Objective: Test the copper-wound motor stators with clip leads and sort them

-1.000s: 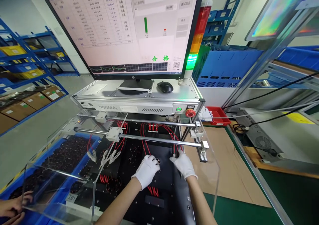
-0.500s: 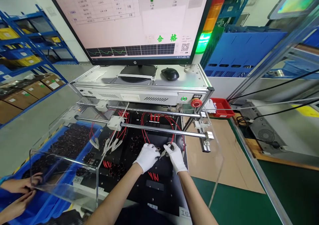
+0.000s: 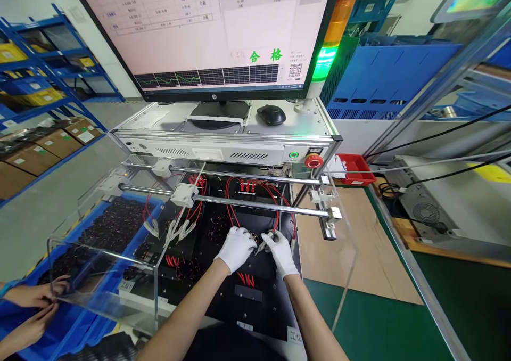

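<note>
while our two white-gloved hands meet over the black test plate (image 3: 255, 302), just below the steel rail (image 3: 259, 205), our left hand (image 3: 236, 247) curls its fingers down onto a small dark coil (image 3: 253, 238) sitting on the plate. our right hand (image 3: 280, 252), just beside it, pinches a metal clip (image 3: 263, 243) whose tip points at the coil. red wires (image 3: 233, 212) loop under the rail to the plate. left of the plate, a blue bin (image 3: 115, 228) holds dark coils, and another person's hands (image 3: 38, 308) work at the clear cover (image 3: 99, 276).
</note>
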`<state>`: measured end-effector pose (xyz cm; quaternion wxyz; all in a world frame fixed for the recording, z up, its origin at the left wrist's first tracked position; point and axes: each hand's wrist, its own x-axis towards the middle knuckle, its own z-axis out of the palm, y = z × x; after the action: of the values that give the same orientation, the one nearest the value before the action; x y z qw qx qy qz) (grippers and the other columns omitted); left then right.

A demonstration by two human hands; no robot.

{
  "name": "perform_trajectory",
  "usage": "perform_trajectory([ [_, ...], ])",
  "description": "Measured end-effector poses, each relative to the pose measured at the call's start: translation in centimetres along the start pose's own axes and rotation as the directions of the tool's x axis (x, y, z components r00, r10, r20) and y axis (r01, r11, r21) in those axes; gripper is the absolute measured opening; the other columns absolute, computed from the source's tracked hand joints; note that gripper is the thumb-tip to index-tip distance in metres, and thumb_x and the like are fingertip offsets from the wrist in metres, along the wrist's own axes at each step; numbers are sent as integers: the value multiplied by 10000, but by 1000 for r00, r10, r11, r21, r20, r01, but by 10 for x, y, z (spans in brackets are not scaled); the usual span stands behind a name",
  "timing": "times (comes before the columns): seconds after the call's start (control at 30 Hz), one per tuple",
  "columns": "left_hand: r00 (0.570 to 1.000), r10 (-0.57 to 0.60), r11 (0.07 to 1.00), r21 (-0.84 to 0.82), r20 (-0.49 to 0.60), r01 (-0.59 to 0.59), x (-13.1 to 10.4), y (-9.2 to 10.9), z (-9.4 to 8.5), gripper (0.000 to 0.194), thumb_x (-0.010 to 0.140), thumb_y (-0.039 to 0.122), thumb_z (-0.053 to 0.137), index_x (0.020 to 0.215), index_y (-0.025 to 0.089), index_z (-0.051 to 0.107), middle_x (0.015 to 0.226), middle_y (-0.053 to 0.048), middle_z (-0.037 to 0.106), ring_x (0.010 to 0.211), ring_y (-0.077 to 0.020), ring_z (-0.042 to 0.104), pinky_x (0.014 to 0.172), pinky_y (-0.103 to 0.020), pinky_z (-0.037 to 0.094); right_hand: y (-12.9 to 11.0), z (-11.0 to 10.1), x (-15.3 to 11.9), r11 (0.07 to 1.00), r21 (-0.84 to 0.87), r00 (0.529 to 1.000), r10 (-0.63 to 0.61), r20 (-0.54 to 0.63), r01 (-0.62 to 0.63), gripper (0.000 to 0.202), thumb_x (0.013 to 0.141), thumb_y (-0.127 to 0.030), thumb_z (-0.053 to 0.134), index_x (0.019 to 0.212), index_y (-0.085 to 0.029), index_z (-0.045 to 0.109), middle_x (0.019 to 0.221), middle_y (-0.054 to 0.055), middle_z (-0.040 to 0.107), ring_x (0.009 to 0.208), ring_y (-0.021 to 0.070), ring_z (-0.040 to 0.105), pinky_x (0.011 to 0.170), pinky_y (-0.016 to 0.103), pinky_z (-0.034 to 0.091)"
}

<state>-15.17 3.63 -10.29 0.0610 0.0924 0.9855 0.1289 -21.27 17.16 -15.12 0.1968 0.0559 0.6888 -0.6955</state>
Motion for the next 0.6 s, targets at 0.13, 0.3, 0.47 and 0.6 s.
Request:
perform_trajectory([
  [0.13,1000,-4,1000,-6,-6,4,0,0,1,141,786,190,521,796,220,658,899,-34,661,961,-225,503,815,-425,312,-1,0,-2,1000,-4,1000,-2,-4,1,453,464,-485,708,723,-166,518,624,-18,558,573,121,493,581,271,423],
  [0.3,1000,1,1000,1,-6,-1,-1,0,2,139,785,188,522,788,220,657,889,-31,662,951,-226,505,810,-424,310,-5,1,-6,1000,3,1000,15,-22,-15,438,476,-468,698,737,-162,524,626,-29,545,568,110,483,577,260,416],
  [0.47,1000,-4,1000,-4,0,4,0,-1,2,150,790,189,511,780,217,658,875,-39,664,939,-228,508,809,-427,314,-5,3,-4,1000,-1,999,13,-43,-13,440,479,-460,683,757,-153,532,644,-18,552,585,114,486,602,267,416],
  [0.6,1000,-10,999,-38,3,10,1,-1,2,154,779,180,515,771,217,664,873,-51,664,945,-233,505,825,-434,315,-3,3,-3,1000,-22,999,15,-41,-16,434,472,-452,693,746,-153,540,622,-15,557,577,122,489,590,274,412],
])
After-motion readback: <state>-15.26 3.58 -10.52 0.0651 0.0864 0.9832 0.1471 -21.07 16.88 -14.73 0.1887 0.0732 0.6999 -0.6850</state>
